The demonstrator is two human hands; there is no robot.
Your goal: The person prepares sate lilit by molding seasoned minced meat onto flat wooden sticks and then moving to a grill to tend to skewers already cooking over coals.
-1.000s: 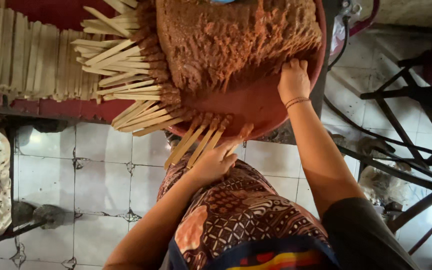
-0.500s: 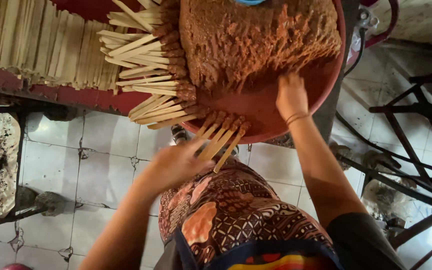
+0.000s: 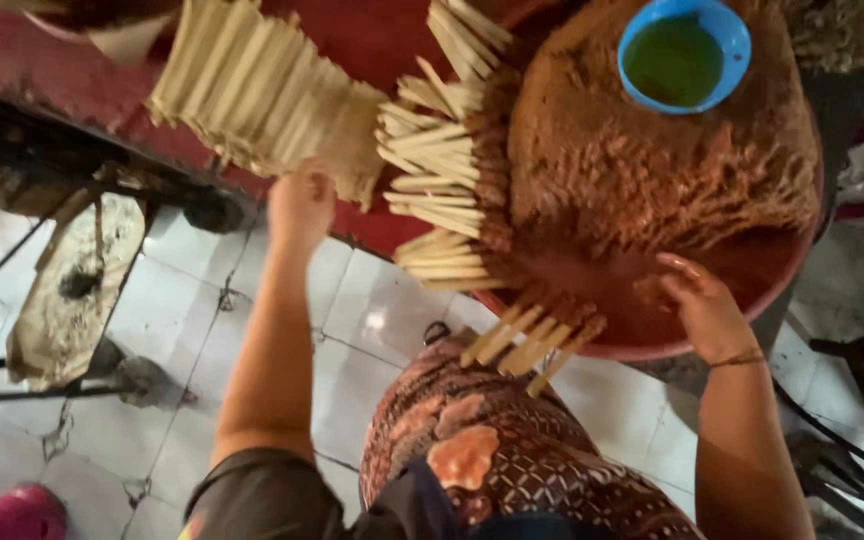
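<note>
Pale flat sticks (image 3: 432,175) with brown-coated ends lie fanned along the left rim of a wide red tray (image 3: 712,345) in the upper right of the frame, ringing a large mound of brown paste (image 3: 652,170); a further bunch of coated sticks (image 3: 532,335) juts over the tray's lower rim at centre. So a good share looks already dipped, while a long row of bare sticks (image 3: 252,90) on the red counter (image 3: 42,85) at upper left appears untouched. The left hand (image 3: 300,205) reaches up to the lower edge of that bare row, fingers curled at it; whether it grips any I cannot tell. The right hand (image 3: 697,305) rests with loosely spread fingers on the paste at the tray's lower right edge, holding nothing clear. A blue bowl (image 3: 684,52) of green liquid sits atop the mound.
</note>
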